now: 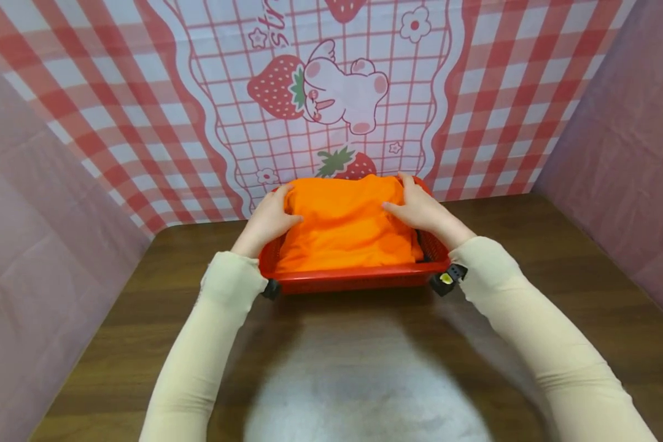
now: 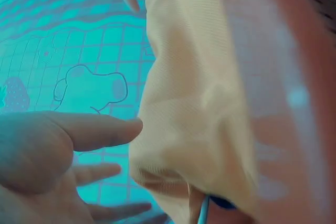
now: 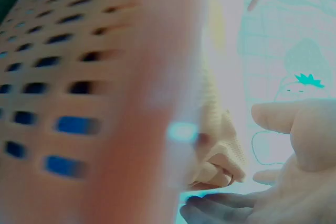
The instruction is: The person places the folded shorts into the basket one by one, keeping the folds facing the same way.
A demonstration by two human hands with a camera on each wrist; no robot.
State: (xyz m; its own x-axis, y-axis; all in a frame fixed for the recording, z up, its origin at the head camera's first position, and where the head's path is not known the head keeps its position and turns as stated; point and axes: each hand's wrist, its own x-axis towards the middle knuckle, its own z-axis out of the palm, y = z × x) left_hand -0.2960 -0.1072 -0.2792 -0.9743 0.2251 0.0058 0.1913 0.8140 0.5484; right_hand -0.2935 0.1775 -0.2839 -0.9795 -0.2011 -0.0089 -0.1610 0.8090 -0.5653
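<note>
Folded orange cloth [image 1: 348, 227] lies in a red plastic basket [image 1: 353, 281] with perforated sides. At the cloth's left edge is my left hand [image 1: 269, 220], its thumb at the cloth and its fingers extended along the side. My right hand [image 1: 422, 210] is at the opposite edge, thumb over the cloth and fingers reaching toward the back corner. The left wrist view shows the left thumb [image 2: 107, 131] straight, its tip right at the cloth. In the right wrist view, the right hand's fingers [image 3: 226, 205] stretch beneath the cloth's folded corner, and the basket wall [image 3: 68, 72] fills the left side.
The basket stands on a brown wooden table [image 1: 199, 294] near its back edge. Behind it hangs a red-and-white checked cloth [image 1: 497, 98] with strawberry prints. Pale pink drapes [image 1: 38, 245] flank the table. Something dark shows inside the basket's right end, beside the orange cloth.
</note>
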